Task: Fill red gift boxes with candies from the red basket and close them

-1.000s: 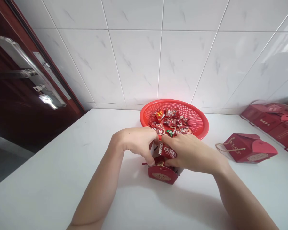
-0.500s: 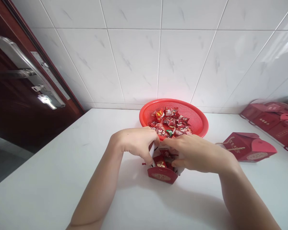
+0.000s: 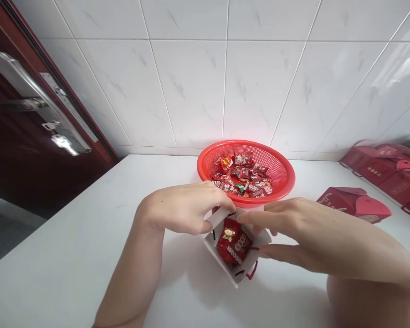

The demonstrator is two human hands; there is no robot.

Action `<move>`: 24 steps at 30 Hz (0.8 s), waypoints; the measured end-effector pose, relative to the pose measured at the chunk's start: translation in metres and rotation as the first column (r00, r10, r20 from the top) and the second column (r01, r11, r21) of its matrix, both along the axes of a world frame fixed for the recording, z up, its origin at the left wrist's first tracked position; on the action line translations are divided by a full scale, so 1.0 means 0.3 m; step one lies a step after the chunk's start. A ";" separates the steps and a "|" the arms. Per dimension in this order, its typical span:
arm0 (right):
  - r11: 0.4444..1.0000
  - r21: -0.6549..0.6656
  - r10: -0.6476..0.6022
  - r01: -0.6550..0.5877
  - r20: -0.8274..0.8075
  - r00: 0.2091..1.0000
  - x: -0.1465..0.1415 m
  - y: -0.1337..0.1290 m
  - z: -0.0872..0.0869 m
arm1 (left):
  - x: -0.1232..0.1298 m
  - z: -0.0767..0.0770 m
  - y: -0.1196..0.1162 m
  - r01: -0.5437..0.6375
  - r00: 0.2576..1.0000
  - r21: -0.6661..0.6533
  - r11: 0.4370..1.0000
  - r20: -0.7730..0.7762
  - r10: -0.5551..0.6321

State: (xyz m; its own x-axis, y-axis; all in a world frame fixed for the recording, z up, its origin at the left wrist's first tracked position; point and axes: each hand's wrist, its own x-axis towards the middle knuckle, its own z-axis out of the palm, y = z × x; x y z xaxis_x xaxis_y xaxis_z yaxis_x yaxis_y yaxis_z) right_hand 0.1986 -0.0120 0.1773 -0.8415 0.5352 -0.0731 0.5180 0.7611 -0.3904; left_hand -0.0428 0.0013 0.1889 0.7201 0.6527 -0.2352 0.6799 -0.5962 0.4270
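The open box [image 3: 262, 237] is white inside, its cord [image 3: 253, 272] dark red. The sweets [image 3: 241, 246] in it are glossy red with white lettering, gold and a dotted strip. The basket [image 3: 285, 182] is bright red; the counter [image 3: 123, 214] white; the tiles [image 3: 187, 91] white, veined grey; the door [image 3: 13, 150] dark reddish brown.

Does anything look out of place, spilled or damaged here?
Nothing stands out: no spill or damage shows. Wrapped candies lie inside the red basket, and red packets sit in the open box between the left hand and right hand.
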 end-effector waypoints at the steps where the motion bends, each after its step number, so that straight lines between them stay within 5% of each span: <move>1: 1.000 -0.011 0.003 -0.003 0.006 1.000 -0.002 0.000 0.000 | 0.002 -0.001 0.002 0.003 1.000 -0.025 1.000 0.008 -0.003; 10: 0.995 0.084 -0.059 0.047 0.148 0.987 -0.053 0.016 -0.020 | 0.019 -0.061 0.060 -0.041 0.998 -0.072 0.997 -0.052 0.037; 13: 0.990 0.139 -0.030 0.014 0.117 0.993 -0.074 0.007 -0.039 | 0.025 -0.068 0.074 -0.034 0.999 -0.067 0.997 0.021 0.035; 18: 0.972 0.136 0.185 -0.192 0.061 0.981 -0.114 -0.014 -0.064 | 0.033 -0.067 0.080 0.065 0.990 -0.074 0.995 0.128 -0.055; 24: 0.987 0.056 0.135 -0.154 0.252 0.958 -0.104 -0.019 -0.082 | 0.046 -0.064 0.069 0.103 0.961 -0.004 0.995 0.258 -0.098</move>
